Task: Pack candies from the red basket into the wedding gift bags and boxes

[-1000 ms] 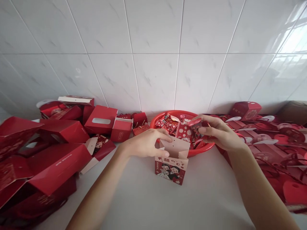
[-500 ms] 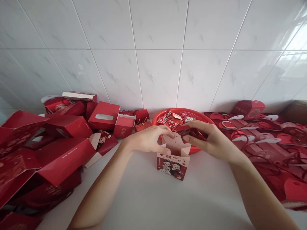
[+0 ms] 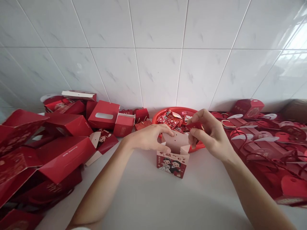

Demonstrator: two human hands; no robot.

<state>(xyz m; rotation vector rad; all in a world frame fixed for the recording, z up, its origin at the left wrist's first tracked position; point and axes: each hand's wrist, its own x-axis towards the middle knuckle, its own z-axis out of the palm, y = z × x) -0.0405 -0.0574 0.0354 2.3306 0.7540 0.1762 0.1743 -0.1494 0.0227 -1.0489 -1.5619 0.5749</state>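
R hand grip [image 3: 208,137]: thumb & fingers pinching a small red packet [image 3: 196,125], mostly hidden by the digits; held up at the R rear of the printed box [image 3: 171,166], in front of the basket. Contact of R fingertips w/ box: can't tell.

L hand grip [image 3: 148,138]: holding the printed box at its upper L side, digits apart, thumb at front panel's top edge, fingers at rear flap.

Printed box: upright on tabletop [image 3: 153,198], top unclosed, pale inner faces showing, rear flap raised w/ small holes. Front panel: red, two cartoon figs., row of characters above.

Directly behind box: red plastic basket [image 3: 192,112], perforated wall, holding wrapped packets [image 3: 171,119], red w/ white patterns.

L side: heap of red boxes [image 3: 69,156], several w/ tops gaping, at assorted angles, incl. one red box w/ oblong cut-out [image 3: 104,108].

R side: dense spread of red boxes w/ rounded tabs & cords [image 3: 254,153]; one taller red box [image 3: 248,108] at rear, nr. wall. Far R: brown item [image 3: 296,111], cut by frame edge, ID unclear.

Backdrop: white tiled wall [image 3: 158,70], grey veining, bright reflection upper R.
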